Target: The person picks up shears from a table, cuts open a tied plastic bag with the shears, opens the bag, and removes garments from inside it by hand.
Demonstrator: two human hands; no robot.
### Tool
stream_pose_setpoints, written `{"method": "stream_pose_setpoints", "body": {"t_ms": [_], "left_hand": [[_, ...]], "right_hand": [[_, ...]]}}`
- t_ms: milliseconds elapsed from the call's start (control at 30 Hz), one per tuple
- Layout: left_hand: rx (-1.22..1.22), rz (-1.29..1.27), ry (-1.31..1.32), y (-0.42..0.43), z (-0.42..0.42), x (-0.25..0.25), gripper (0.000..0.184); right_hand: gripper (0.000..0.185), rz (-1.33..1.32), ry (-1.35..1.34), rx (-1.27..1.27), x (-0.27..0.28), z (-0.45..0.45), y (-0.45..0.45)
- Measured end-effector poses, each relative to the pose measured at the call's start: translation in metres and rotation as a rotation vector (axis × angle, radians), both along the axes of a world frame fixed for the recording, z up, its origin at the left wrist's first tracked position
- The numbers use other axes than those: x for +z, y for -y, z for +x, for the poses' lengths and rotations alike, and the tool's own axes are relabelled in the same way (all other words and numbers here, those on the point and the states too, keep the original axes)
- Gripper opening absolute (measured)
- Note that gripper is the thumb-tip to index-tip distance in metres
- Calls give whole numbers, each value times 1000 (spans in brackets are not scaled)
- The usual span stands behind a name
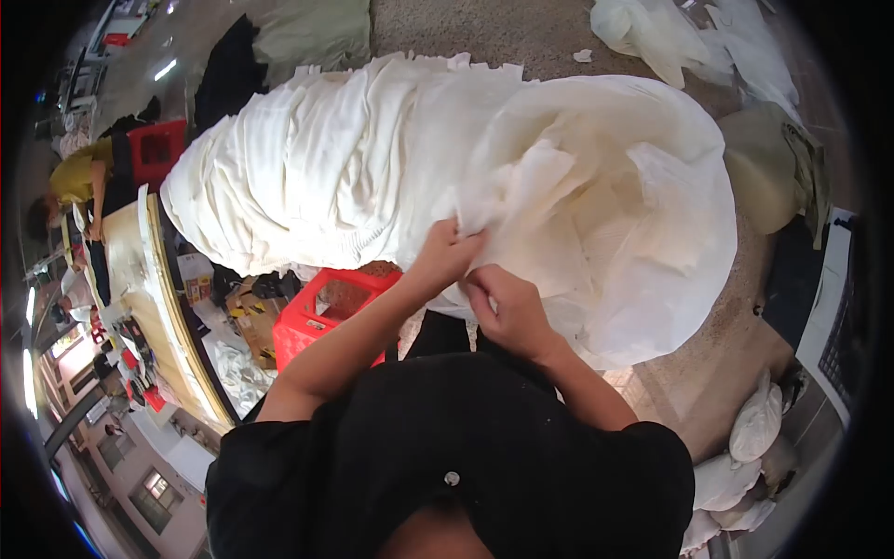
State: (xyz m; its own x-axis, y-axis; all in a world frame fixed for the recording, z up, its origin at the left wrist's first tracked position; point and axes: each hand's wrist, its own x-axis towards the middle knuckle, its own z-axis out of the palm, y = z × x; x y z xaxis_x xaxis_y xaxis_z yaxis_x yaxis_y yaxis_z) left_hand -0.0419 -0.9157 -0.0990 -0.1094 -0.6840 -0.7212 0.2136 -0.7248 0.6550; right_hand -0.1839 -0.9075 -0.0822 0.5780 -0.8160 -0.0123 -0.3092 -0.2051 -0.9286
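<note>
A long pile of folded white knit garments [307, 168] lies in front of me. Its right part sits inside a big translucent white plastic bag [670, 224], whose wide mouth spreads open on the right. My left hand [449, 252] pinches the bag's film near the pile's front side. Just below and to the right, my right hand [510, 309] is closed with bent fingers at the same stretch of film. The fingertips of the right hand are partly hidden, and the film between both hands bunches up.
A red plastic stool [321, 317] stands under the pile's near side. To the left is a long worktable [144, 279], with a person in a yellow top [82, 177] at it. Loose plastic bags [661, 37] lie on the floor at the far right; filled white sacks [726, 480] sit at lower right.
</note>
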Motion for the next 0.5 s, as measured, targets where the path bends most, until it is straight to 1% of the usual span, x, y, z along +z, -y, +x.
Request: {"method": "stream_pose_setpoints", "body": {"t_ms": [33,67,100,133,167,200,233,267,300,333,367,400,433,467,500], "left_hand": [[-91,-131,150,1,5,14,31],[-185,-267,299,1,12,24,30],[-385,-364,292,-11,21,26,28],[-586,-460,274,-22,27,26,25],[-836,-490,289,-20,25,49,24],[-1082,-516,301,-14,22,80,24],[-1096,-528,293,-9,24,106,24],[-1021,-495,226,-6,31,129,24],[-938,-457,162,-6,38,141,25],[-939,-459,159,-8,46,141,25],[-808,-461,64,-9,53,140,25],[-677,-465,-29,-9,58,140,25],[-687,-225,38,-7,54,142,26],[-548,-387,92,-18,43,120,29],[-502,-435,158,-25,34,92,32]], "right_hand": [[22,-10,-46,8,17,-4,3],[22,-20,-35,-11,36,-1,17],[24,-295,18,-39,51,4,35],[27,-401,67,21,55,6,44],[31,-507,117,81,59,8,54],[36,-437,174,232,59,7,57],[42,177,-37,722,70,2,67],[42,175,-42,708,81,-3,68],[37,252,0,698,91,-6,66],[33,329,42,693,101,-7,64],[22,215,38,609,111,-5,62],[22,209,32,611,122,-1,63],[19,17,42,482,135,6,67],[17,-175,52,349,148,14,70],[16,-288,112,240,162,24,77]]}}
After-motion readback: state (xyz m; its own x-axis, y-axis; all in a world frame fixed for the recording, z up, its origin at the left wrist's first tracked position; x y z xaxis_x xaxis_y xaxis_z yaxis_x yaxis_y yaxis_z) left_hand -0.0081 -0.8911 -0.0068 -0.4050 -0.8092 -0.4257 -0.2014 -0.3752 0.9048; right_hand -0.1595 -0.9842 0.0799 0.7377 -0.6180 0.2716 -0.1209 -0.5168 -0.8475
